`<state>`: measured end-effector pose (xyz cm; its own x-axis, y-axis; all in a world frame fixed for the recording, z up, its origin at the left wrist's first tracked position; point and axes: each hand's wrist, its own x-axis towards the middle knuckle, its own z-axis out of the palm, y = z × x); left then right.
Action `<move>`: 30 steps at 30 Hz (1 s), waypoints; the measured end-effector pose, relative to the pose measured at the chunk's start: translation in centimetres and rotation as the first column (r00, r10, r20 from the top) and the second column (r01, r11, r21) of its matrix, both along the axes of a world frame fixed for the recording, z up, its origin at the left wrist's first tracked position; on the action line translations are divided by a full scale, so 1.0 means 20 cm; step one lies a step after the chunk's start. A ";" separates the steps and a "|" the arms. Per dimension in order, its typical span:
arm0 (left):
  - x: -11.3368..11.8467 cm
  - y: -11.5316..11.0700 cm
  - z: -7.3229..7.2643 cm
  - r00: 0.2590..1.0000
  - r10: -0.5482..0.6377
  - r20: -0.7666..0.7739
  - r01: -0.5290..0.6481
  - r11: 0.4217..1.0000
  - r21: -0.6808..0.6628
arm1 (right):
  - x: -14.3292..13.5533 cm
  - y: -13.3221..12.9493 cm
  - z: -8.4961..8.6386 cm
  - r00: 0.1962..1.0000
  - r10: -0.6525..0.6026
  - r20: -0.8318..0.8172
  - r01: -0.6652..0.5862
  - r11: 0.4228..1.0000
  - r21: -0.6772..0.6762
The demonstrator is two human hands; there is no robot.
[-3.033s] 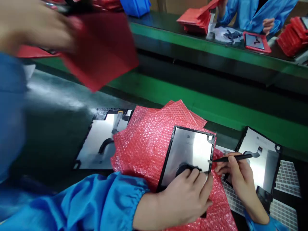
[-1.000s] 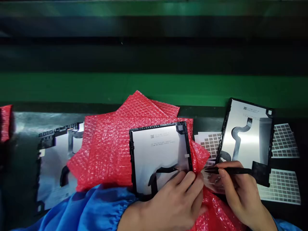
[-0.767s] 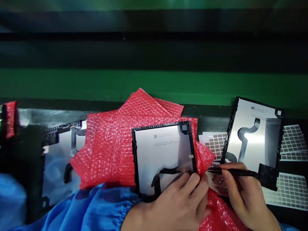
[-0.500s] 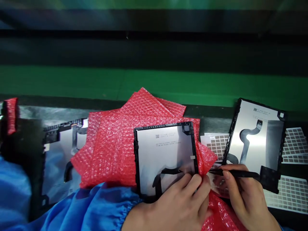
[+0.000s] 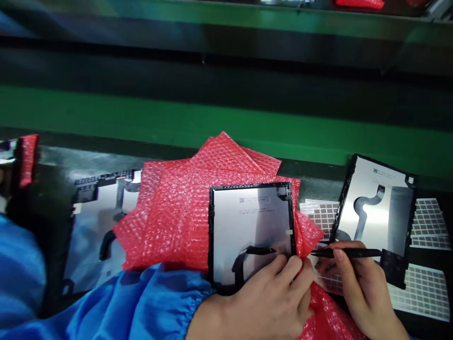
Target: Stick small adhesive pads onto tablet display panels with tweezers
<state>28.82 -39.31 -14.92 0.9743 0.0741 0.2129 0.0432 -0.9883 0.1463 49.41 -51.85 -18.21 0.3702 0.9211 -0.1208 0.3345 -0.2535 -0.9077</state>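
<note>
A screen panel with a black frame and silver back (image 5: pixel 262 222) lies on red bubble wrap (image 5: pixel 177 212) at the centre. My left hand (image 5: pixel 269 297) rests over the panel's lower right corner, its fingers closed around a fold of red bubble wrap beside the edge. Black tweezers (image 5: pixel 361 253) are held in my right hand (image 5: pixel 364 283), their tips pointing left at the red wrap. Under and beside my right hand are sheets of small grey squares (image 5: pixel 421 288). A second panel (image 5: pixel 378 208) with a curved flex cable lies just beyond that hand.
Another silver-backed panel (image 5: pixel 92 245) lies at the left, partly under the red wrap and my blue sleeve (image 5: pixel 141 302). A red-wrapped item (image 5: pixel 28 160) is at the far left. A green ledge (image 5: pixel 177 118) runs across behind the work surface.
The view has shifted a little, bringing a red item at the top edge into sight. Both hands keep nearly the same places and holds.
</note>
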 end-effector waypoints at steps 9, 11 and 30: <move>0.01 0.00 0.00 0.999 -0.004 -0.031 0.005 1.000 0.008 | 0.00 0.03 0.04 0.978 -0.167 -0.121 0.166 0.986 -0.015; 0.01 -0.01 0.02 0.999 0.001 -0.035 0.000 1.000 0.013 | 0.02 0.03 0.09 0.949 -0.259 -0.177 0.263 0.965 -0.002; -0.47 0.11 0.05 0.972 0.220 -0.077 -0.200 0.958 0.207 | -0.49 0.69 0.18 0.944 0.130 -0.304 -0.141 0.990 -0.014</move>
<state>19.43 -37.20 -13.93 0.9580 0.2455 0.1481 0.2572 -0.9641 -0.0654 39.64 -38.01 -14.66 0.1838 0.9531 -0.2405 0.0803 -0.2584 -0.9627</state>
